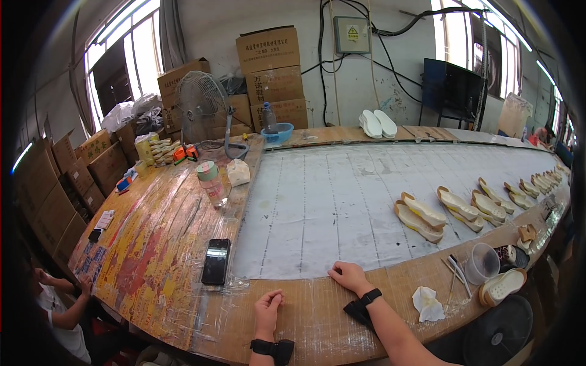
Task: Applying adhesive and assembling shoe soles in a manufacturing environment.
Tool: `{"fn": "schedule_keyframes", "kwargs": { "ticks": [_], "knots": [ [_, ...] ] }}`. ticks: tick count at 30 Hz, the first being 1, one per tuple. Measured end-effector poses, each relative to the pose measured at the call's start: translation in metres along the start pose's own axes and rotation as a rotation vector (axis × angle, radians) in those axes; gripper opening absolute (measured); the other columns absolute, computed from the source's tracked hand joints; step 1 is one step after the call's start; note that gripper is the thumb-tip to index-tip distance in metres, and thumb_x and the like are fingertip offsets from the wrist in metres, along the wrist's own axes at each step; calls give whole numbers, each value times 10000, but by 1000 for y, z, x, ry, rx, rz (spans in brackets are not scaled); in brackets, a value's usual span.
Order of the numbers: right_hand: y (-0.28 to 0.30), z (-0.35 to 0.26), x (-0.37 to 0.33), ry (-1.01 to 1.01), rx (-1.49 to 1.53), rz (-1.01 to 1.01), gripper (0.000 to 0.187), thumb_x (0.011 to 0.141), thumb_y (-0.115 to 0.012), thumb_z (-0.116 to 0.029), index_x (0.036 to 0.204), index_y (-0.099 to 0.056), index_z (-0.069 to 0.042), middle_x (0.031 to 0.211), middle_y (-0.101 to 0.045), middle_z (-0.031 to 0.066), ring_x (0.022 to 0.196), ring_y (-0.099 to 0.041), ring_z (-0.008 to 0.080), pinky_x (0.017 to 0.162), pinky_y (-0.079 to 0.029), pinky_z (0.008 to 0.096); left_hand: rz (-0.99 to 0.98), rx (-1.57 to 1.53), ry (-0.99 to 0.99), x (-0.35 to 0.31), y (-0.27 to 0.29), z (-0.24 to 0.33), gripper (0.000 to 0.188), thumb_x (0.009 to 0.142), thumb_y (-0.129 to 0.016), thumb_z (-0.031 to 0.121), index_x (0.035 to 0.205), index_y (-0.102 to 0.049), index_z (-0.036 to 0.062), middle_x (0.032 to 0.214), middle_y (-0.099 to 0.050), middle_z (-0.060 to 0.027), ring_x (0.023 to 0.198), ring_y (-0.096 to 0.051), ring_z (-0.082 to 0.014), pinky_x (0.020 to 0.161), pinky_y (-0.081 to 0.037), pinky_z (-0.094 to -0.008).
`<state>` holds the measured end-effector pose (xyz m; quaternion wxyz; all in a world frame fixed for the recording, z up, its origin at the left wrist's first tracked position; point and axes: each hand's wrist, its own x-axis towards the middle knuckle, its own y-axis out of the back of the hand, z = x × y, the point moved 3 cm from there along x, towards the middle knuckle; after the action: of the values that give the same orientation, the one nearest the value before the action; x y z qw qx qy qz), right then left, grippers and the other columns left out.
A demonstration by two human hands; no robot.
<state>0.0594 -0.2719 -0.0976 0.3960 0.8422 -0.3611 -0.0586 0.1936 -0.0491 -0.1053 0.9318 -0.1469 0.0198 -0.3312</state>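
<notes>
My left hand (pixel 268 308) rests on the wooden near edge of the table, fingers curled in, with nothing visible in it. To its right, my right hand (pixel 350 276) lies loosely fisted where the wooden edge meets the white belt (pixel 317 207); nothing shows in it either. Both wrists wear black straps. A black phone (pixel 216 261) lies left of my hands. Farther right on the belt, the nearest pair of cream shoe soles (pixel 421 218) with tan rims sits apart from my right hand, with more pairs lined up beyond it.
Right of my right arm lie a crumpled tissue (pixel 428 304), a clear plastic tub (pixel 482 263) and a single sole (pixel 503 287). A water bottle (pixel 212 184) and a fan (pixel 202 107) stand on the left. A person (pixel 64 305) sits at the far left. White soles (pixel 377 124) stand at the back.
</notes>
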Motion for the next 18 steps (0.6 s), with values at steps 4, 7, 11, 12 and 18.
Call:
{"fn": "schedule_keyframes", "kwargs": {
  "ticks": [4, 7, 11, 12, 18],
  "knots": [
    [5, -4, -3, -9, 4, 3, 251, 755, -571, -338, 751, -606, -90, 690, -608, 93, 666, -583, 266, 585, -445, 345, -18, -6, -5, -1, -1, -1, 139, 820, -547, 27, 935, -601, -31, 806, -606, -48, 693, -546, -85, 646, -440, -193],
    [6, -2, -4, 3, -5, 5, 257, 754, -553, -347, 733, -596, -94, 696, -608, 90, 674, -579, 276, 576, -439, 362, -13, -5, 13, -2, -4, -1, 136, 821, -546, 30, 932, -601, -28, 804, -606, -51, 687, -549, -88, 644, -444, -194],
    [8, -1, -3, -15, -25, 16, 265, 755, -545, -348, 720, -588, -89, 694, -606, 97, 676, -577, 284, 574, -437, 371, -8, -7, -4, -2, -5, 1, 131, 820, -544, 33, 924, -601, -23, 800, -602, -51, 681, -546, -91, 639, -444, -197],
    [8, -1, -2, 2, -23, 19, 265, 756, -550, -344, 725, -592, -85, 694, -606, 102, 670, -579, 286, 578, -441, 368, 0, 9, -12, -1, -6, 2, 129, 818, -543, 34, 920, -600, -22, 799, -599, -50, 679, -542, -92, 636, -440, -198],
    [12, 1, -3, 5, -9, 44, 278, 752, -538, -349, 718, -581, -77, 687, -601, 108, 669, -572, 299, 574, -434, 386, 1, 34, -27, -2, -9, -2, 126, 821, -541, 39, 920, -599, -15, 791, -593, -44, 664, -530, -92, 624, -434, -199]
  ]
}}
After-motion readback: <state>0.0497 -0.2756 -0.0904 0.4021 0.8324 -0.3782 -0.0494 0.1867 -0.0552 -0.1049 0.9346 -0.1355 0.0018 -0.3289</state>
